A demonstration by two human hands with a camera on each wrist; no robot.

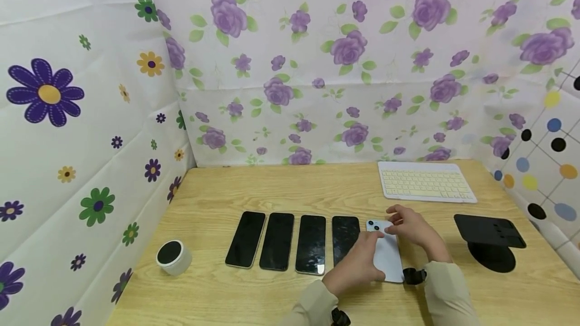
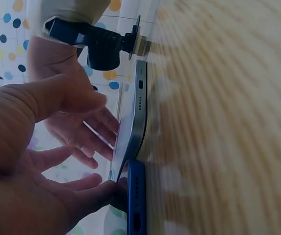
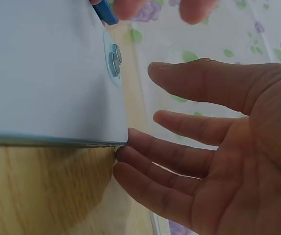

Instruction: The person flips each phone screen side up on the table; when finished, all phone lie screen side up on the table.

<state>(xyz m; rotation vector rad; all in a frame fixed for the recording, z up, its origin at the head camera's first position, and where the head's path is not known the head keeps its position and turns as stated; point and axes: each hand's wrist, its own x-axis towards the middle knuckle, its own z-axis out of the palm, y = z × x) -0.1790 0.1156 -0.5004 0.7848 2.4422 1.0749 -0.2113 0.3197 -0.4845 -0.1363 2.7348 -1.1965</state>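
Observation:
A pale-blue phone (image 1: 388, 260) lies with its camera side up at the right end of a row of phones. My left hand (image 1: 358, 263) reaches over its left side, fingers spread and thumb apart. In the left wrist view, that hand's lower fingertips are right at the edge of the neighbouring blue-edged phone (image 2: 136, 196), beside the pale one. My right hand (image 1: 412, 225) is at the far right corner of the pale phone. The right wrist view shows its loosely extended fingers (image 3: 172, 152) at that corner, with the thumb clear above.
Several dark-screened phones (image 1: 277, 241) lie side by side to the left. A white cylinder with a black top (image 1: 174, 257) stands at far left. A white keyboard (image 1: 426, 182) lies at the back right, and a black stand (image 1: 491, 240) stands right of my right hand. Patterned cloth walls surround the wooden table (image 1: 217, 296).

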